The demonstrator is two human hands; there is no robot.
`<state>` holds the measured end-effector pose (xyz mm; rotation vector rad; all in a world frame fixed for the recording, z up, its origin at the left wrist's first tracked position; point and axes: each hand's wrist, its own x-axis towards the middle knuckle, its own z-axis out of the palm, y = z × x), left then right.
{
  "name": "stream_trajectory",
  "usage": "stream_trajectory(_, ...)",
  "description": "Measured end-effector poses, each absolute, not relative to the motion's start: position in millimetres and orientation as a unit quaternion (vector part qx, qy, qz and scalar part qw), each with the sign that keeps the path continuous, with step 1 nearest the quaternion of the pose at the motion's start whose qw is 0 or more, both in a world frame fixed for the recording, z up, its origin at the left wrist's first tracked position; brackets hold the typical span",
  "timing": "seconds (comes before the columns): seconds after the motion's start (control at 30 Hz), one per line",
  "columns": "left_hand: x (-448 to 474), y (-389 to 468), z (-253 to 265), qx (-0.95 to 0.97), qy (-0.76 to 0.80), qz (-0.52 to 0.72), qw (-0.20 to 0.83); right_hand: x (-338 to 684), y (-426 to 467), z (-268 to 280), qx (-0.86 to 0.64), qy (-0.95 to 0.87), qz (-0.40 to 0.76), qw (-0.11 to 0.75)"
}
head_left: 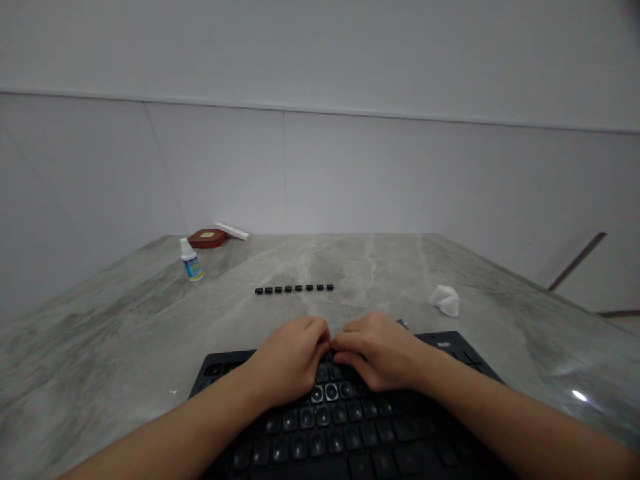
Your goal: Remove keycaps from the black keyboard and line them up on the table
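Observation:
A black keyboard (323, 417) lies on the table in front of me, partly covered by my forearms. My left hand (296, 357) is closed over its upper rows, thumb and fingers drawn together. Just beside it, my right hand (377, 350) is pinched too, and the fingertips of both meet at the keyboard's top row. Whatever they grip there is hidden by the fingers. Beyond the keyboard, several small black keycaps (299, 289) stand in a straight row.
At the left stands a white spray bottle (192, 261) with a blue label. Behind it are a reddish-brown case (207, 239) and a slim white box (232, 231). To the right lies a crumpled white tissue (445, 300). A pale wall borders the grey marbled table (380, 267) at the back.

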<state>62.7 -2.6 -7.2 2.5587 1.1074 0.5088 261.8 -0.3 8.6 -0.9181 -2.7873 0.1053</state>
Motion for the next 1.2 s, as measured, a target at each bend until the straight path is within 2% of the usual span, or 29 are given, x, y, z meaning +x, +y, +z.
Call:
stream_trajectory(0.2, 62, -8, -1, 0.914, 0.341, 0.206, 0.072, 262, 0, 5, -0.309, -0.943, 0.023, 0.124)
stream_trajectory(0.57, 61, -9, -2, 0.915, 0.322, 0.227, 0.089, 259, -8, 7, -0.313, -0.941, -0.02, 0.129)
stream_trajectory(0.83, 59, -9, -2, 0.925, 0.299, 0.216, 0.092, 261, -5, 7, -0.329, -0.936, 0.018, 0.125)
stream_trajectory(1.0, 59, -6, -4, 0.923, 0.269, 0.257, 0.1, 261, -7, 3, -0.372, -0.919, 0.046, 0.126)
stream_trajectory(1.2, 56, -2, -7, 0.913, 0.276, 0.26, 0.15, 258, -11, -3, -0.415, -0.899, 0.029, 0.137)
